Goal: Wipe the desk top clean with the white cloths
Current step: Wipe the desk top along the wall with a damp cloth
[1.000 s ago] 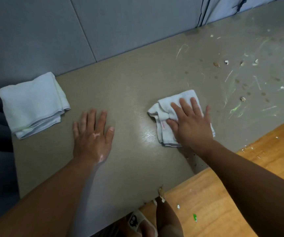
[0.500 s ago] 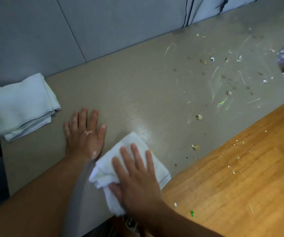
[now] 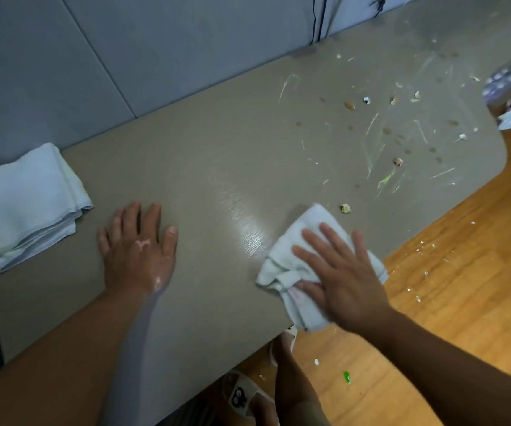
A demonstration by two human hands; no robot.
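Observation:
My right hand [image 3: 341,275] presses flat, fingers straight and spread, on a crumpled white cloth [image 3: 291,256] at the desk's near edge. My left hand [image 3: 139,250] rests flat on the grey-beige desk top [image 3: 217,149], left of the cloth and apart from it. A second white cloth [image 3: 23,204], folded, lies at the desk's far left end. Crumbs and pale smears [image 3: 386,133] cover the right part of the desk; one crumb [image 3: 345,208] sits just beyond the cloth.
A grey padded wall [image 3: 125,56] runs along the desk's far edge. Wooden floor [image 3: 463,272] with scattered bits and a green speck [image 3: 347,377] lies to the right. My feet in slippers [image 3: 242,395] show under the near edge. Some clutter [image 3: 509,112] sits past the desk's right end.
My right hand slid the cloth from mid-desk toward the near edge by my left hand, then to the right along that edge. My left hand stayed put.

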